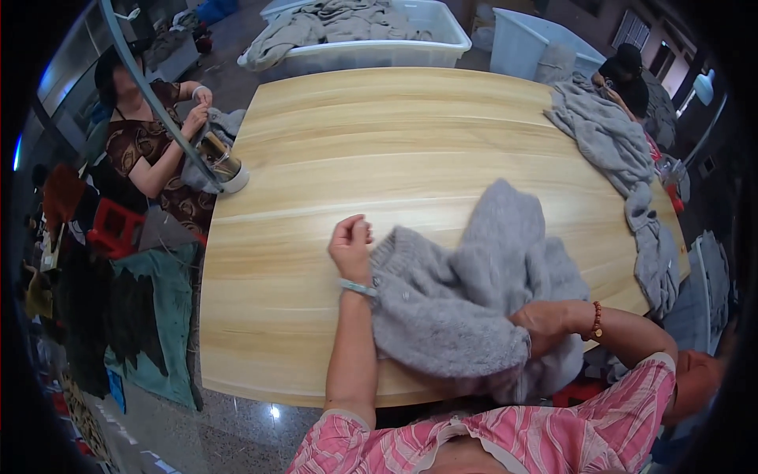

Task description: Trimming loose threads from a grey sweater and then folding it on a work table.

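The grey sweater (466, 300) lies bunched on the wooden table (332, 158), its ribbed edge pinched in the closed left hand (351, 246), its body gripped by the right hand (545, 324).

Bright, even light falls from above on the pale wooden table (379, 134), with only soft shadows. A small glare spot shines on the polished floor (274, 411). The fisheye bends straight edges; the rim fades to black, and far corners look dim and soft.

A fuzzy, matt grey knit sweater (466, 300) lies on a smooth, pale wood-grain table (379, 134) beside a shiny metal iron (221, 158).
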A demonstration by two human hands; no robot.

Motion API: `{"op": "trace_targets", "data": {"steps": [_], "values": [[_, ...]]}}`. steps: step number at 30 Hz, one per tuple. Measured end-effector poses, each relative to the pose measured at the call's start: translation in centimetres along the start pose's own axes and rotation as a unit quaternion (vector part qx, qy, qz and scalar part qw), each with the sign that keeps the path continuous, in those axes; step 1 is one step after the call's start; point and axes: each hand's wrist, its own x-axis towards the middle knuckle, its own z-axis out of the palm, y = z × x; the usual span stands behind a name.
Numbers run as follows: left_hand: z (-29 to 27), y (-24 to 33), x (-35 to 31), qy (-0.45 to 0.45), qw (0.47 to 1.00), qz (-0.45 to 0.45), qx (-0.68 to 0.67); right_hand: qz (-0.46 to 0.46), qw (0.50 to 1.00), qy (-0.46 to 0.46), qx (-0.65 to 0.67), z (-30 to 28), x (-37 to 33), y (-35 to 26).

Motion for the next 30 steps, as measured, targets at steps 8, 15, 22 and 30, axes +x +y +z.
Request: {"op": "trace_targets", "data": {"steps": [8,15,22,30], "values": [[-3.8,2.1,0.6,-0.027,0.966,-0.198,-0.162,0.056,0.803,0.593,0.011,-23.9,0.2,3.0],[-2.3,1.1,0.7,-0.027,0.970,-0.197,-0.137,-0.538,0.676,0.461,0.204,-34.5,1.9,-3.2],[-0.7,-0.6,1.4,-0.019,0.988,-0.145,-0.046,-0.047,0.886,0.456,-0.065,-7.1,15.6,4.5],[-1.0,-2.7,-0.6,-0.047,0.988,-0.020,0.148,-0.090,0.824,0.560,-0.005,-0.9,16.1,5.4]]}}
